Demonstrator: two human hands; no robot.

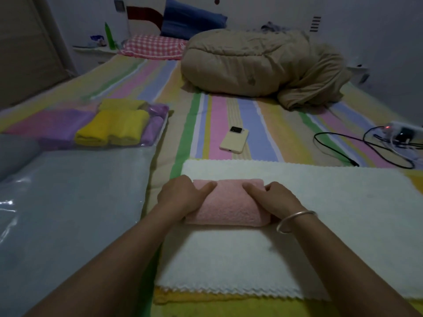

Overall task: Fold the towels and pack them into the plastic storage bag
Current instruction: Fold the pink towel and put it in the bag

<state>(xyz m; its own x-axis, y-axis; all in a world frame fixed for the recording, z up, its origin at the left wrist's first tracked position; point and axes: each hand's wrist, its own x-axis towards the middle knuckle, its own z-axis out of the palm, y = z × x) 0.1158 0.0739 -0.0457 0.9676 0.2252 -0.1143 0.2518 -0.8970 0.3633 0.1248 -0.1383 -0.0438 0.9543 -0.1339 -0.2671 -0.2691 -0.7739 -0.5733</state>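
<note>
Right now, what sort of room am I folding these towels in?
Most likely a bedroom. You're working on a bed with a striped sheet. A checked pillow and a blue pillow lie by the headboard, and a bundled beige quilt sits beyond.

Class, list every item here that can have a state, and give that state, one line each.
white towel, spread flat, unfolded.
pink towel, folded, lying on the white towel, gripped at both ends.
yellow towels, folded, inside the plastic bag.
left hand, grips the pink towel's left end.
right hand, grips its right end.
phone, face down on the bed.
power strip, red light on.
</note>
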